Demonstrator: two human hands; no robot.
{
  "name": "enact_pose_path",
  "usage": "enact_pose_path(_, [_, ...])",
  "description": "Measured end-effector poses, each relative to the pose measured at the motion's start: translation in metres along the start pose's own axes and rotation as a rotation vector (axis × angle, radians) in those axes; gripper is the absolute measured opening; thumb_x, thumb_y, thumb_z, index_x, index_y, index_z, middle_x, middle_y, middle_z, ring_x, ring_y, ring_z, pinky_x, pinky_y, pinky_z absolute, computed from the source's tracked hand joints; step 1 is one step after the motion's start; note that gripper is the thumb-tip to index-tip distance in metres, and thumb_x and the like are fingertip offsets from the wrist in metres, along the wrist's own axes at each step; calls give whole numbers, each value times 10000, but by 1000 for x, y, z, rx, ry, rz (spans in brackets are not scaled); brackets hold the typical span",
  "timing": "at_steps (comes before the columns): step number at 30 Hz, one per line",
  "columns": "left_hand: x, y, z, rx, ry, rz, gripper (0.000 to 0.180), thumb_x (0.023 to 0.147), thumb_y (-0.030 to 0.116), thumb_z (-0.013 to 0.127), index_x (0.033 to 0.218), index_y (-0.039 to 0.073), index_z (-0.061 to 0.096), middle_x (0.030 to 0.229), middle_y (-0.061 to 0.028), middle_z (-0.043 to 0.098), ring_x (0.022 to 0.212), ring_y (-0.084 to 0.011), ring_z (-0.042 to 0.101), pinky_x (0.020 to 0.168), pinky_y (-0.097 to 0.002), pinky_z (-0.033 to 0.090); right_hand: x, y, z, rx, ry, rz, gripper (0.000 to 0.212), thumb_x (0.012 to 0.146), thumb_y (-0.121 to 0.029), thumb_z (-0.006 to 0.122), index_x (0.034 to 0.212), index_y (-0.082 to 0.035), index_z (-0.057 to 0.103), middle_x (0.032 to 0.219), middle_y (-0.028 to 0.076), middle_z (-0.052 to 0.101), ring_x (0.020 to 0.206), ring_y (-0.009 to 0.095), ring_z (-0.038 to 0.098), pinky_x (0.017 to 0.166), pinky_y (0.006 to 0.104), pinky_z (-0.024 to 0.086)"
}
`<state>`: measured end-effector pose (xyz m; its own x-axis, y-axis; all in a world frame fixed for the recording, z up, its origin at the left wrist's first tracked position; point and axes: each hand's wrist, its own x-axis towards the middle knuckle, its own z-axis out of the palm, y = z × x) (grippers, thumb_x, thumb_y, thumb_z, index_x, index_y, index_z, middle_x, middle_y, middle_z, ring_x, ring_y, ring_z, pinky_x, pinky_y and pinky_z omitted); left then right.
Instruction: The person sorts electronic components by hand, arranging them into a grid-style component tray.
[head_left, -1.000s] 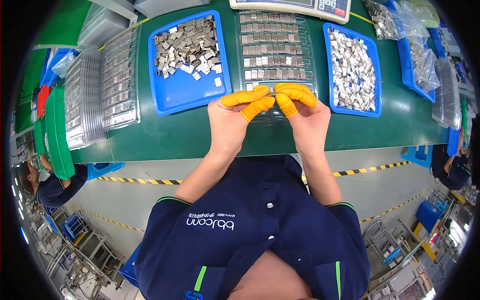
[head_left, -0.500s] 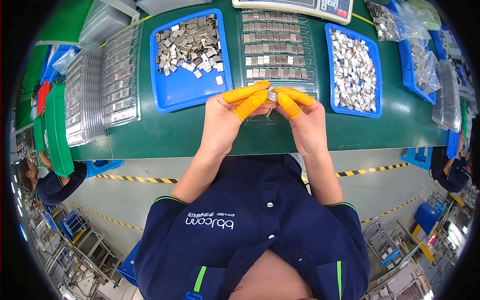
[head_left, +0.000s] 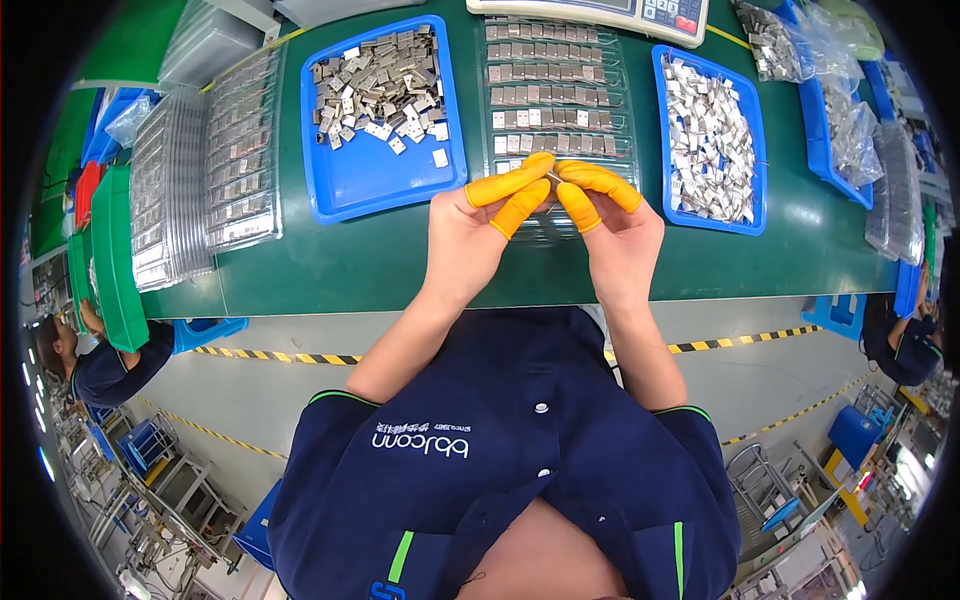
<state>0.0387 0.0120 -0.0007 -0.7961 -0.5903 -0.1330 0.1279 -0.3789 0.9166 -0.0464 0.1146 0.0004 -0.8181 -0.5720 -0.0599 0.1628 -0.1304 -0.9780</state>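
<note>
My left hand (head_left: 468, 230) and my right hand (head_left: 622, 228) meet above the near end of a clear blister tray (head_left: 629, 110). Yellow finger covers sit on the thumb and index finger of each. Pinched between both hands is a small metal piece (head_left: 554, 177), of which only a thin edge shows; the fingers hide its kind. Rows of small metal connector shells (head_left: 548, 96) fill the blister tray. To the left, a blue tray (head_left: 345, 190) holds loose metal shells; to the right, another blue tray (head_left: 712, 224) holds a pile of small white-and-silver parts.
Stacked clear blister trays (head_left: 170, 190) and a green bin (head_left: 120, 265) stand at the left. A scale (head_left: 600, 12) sits at the back. Bagged parts (head_left: 845, 130) lie at the far right. One person (head_left: 115, 365) works at the left, another (head_left: 905, 345) at the right.
Both hands have shifted slightly right. The metal piece has turned between the fingers, so less of it shows.
</note>
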Motion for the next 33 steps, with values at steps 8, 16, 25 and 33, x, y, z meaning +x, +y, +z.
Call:
enact_pose_path(8, [4, 5, -14, 212, -33, 48, 167, 860, 105, 584, 946, -32, 627, 858, -62, 637, 813, -105, 593, 743, -227, 459, 5, -3, 1, -718, 30, -770, 205, 666, -47, 713, 866, -66, 670, 810, 25, 663, 837, 197, 620, 949, 438, 383])
enact_pose_path(16, [1, 13, -17, 185, -49, -16, 164, 837, 53, 597, 974, -32, 626, 873, -49, 636, 813, -98, 576, 764, -226, 451, 7, -3, 2, -437, -120, -431, 224, 644, -97, 743, 862, -102, 691, 837, 10, 673, 833, 165, 623, 983, 429, 334])
enact_pose_path(25, [-3, 20, -15, 395, -89, 90, 110, 794, 31, 637, 890, -16, 663, 841, -60, 648, 784, -114, 585, 729, -238, 455, 11, -7, -9, -432, -176, -411, 159, 652, -68, 735, 806, -90, 703, 793, 13, 680, 776, 150, 634, 986, 427, 340])
enact_pose_path(33, [-8, 16, -24, 391, -128, 16, 119, 787, 24, 636, 898, -3, 667, 809, -58, 652, 735, -114, 588, 692, -231, 453, 3, 2, -4, -437, -111, -418, 115, 644, -46, 728, 748, -87, 702, 750, 2, 677, 736, 132, 632, 987, 438, 338])
